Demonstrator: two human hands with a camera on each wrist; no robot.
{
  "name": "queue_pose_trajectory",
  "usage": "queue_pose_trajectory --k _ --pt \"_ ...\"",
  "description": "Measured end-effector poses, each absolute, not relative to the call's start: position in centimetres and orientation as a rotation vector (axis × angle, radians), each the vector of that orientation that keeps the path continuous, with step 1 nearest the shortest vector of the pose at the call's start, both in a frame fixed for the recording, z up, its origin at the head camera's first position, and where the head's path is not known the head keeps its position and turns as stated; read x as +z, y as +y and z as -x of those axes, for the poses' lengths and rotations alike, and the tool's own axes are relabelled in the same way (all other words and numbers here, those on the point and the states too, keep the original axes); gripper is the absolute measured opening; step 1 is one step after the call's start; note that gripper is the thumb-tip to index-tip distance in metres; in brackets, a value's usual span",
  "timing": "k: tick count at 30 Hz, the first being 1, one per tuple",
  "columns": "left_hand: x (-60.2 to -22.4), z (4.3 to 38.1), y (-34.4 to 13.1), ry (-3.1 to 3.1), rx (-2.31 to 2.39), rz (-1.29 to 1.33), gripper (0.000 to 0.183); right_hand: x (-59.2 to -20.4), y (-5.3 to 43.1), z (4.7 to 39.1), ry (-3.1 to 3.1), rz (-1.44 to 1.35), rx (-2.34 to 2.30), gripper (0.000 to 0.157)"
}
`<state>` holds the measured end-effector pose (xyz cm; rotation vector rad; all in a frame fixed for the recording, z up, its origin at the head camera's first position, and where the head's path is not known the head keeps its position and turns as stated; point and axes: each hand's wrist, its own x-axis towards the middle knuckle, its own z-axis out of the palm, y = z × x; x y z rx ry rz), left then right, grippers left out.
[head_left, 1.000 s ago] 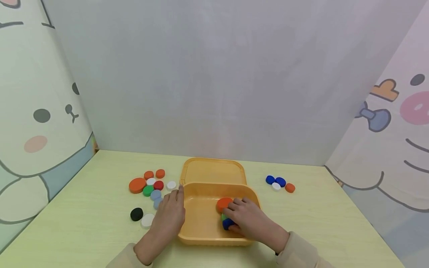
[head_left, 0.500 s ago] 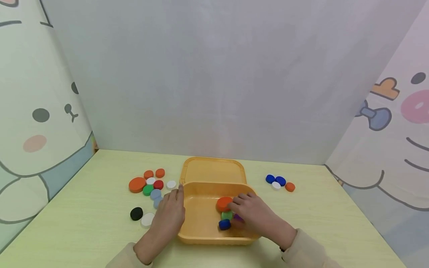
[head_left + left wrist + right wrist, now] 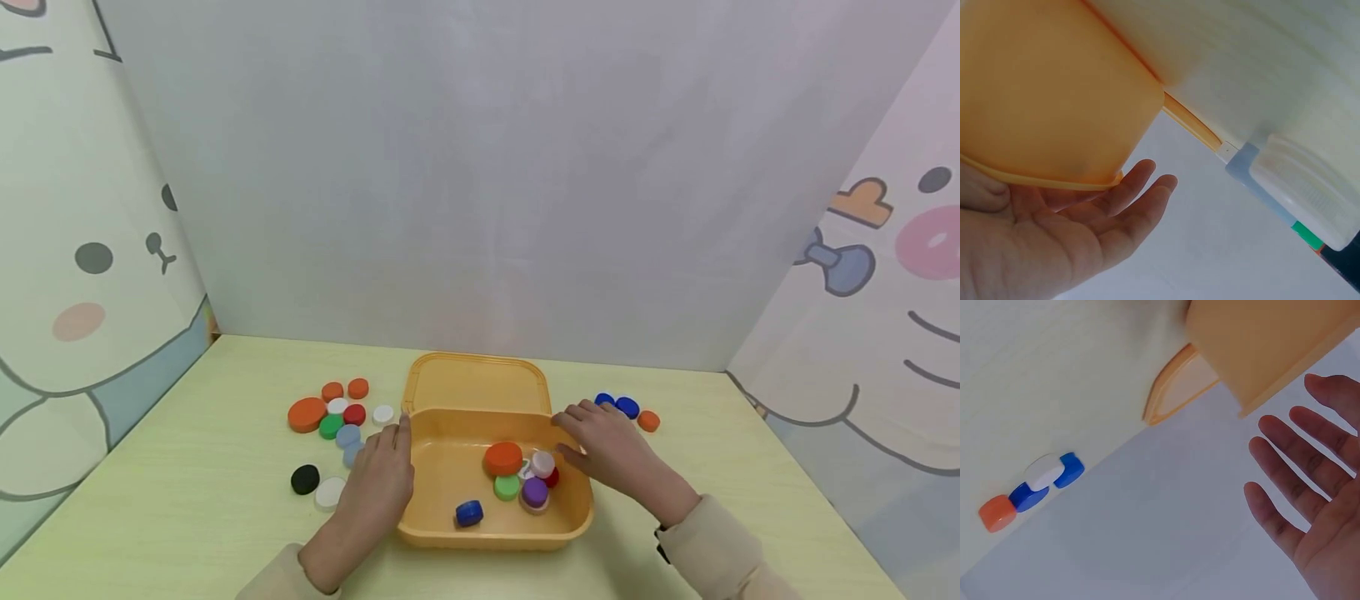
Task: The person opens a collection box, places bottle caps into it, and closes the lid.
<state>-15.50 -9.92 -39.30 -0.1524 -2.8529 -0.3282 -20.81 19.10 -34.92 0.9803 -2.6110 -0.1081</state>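
A yellow plastic box [image 3: 442, 500] stands on the table in the head view. Along its left rim rests my left hand [image 3: 381, 475], its fingers loosely extended against the edge; the left wrist view shows this from below. My right hand [image 3: 611, 442] hovers at the right rim with fingers spread and nothing between them. Inside the box, toward the right, lie a large orange bottle cap [image 3: 503, 458], a light green cap [image 3: 507, 487], a purple cap [image 3: 535, 492], a pale pink cap [image 3: 542, 464] and a partly hidden red cap [image 3: 552, 477]. Apart from these, a blue cap [image 3: 469, 513] lies near the front wall.
Behind the box lies its yellow lid [image 3: 476, 383]. Several caps are spread on the left, including a black cap [image 3: 305, 479] and a large orange-red cap [image 3: 307, 415]. To the right is a small group with an orange cap [image 3: 648, 421], partly covered by my right hand.
My right hand has pulled back from the caps to the box's right rim, uncovering the purple, pink and red caps. The blue cap has shifted left and toward the front.
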Motion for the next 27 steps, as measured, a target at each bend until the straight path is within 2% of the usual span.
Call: queue_pose_trajectory --k 15,27 --pt "-39.0 15.4 -9.7 -2.922 -0.338 0.125 0.059 -36.9 25.6 24.5 -2.66 -0.747 -0.102 0.025" --pt "-39.0 15.4 -9.7 -2.929 -0.343 0.127 0.06 -38.4 27.8 26.4 -2.784 -0.661 -0.104 0.02"
